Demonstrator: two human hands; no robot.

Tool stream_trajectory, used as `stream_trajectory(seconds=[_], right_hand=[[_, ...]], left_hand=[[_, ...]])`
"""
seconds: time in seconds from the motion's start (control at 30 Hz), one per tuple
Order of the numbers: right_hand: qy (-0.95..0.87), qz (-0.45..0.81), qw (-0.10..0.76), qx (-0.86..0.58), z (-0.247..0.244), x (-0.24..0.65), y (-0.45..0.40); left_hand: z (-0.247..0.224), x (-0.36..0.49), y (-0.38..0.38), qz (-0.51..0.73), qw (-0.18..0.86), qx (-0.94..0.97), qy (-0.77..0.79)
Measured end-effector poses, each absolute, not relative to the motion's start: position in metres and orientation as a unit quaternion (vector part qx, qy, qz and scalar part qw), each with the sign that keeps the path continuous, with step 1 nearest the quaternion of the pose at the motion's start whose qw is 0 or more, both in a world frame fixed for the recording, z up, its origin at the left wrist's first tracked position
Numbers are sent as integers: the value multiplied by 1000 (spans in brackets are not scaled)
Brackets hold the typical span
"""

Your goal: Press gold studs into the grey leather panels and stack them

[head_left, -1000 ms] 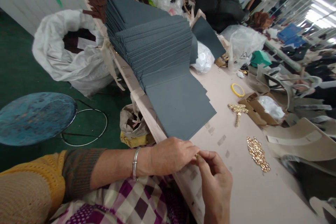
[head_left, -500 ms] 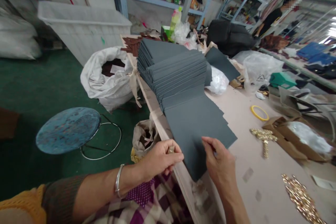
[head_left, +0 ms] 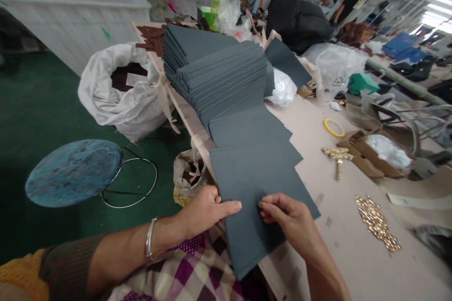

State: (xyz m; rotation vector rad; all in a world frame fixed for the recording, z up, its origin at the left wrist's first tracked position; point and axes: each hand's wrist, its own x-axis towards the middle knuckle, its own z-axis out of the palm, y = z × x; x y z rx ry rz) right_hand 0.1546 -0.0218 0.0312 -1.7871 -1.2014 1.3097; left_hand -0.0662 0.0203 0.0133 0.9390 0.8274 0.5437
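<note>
A fanned stack of dark grey-blue sheets (head_left: 226,75) runs along the table's left edge. The nearest sheet (head_left: 243,174) lies shifted toward me, its lower corner past the edge. My left hand (head_left: 208,209) is closed at that sheet's left side, thumb on top and fingers curled at the edge; a small gold-coloured bit shows by the curled index finger. Over the same sheet, my right hand (head_left: 286,216) pinches thumb and index finger around something tiny, too small to name.
Gold pieces (head_left: 376,223), gold-coloured parts in a T shape (head_left: 338,154), yellow tape (head_left: 334,128) and an open cardboard box (head_left: 367,162) are on the table's right. Left of it stand a white sack (head_left: 95,84) and a blue stool (head_left: 74,171). A person (head_left: 353,2) is far back.
The nearest sheet has come toward me, apart from the fanned stack. My left hand has moved onto its left edge; my right hand has shifted slightly left. The view has moved too.
</note>
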Motion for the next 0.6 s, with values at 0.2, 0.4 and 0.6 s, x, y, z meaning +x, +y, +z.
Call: stream_trajectory(seconds=[0.2,0.4,0.6], right_hand=[[-364,533,399,-651,23,144,-12],[-359,550,409,-633,24,138,-5],[-355,551,418,-629,20,134,-2]], left_hand=[[23,-50,23,246,786,407,396],[22,-47,25,229,769,396,446],[10,-49,25,211,761,414,454]])
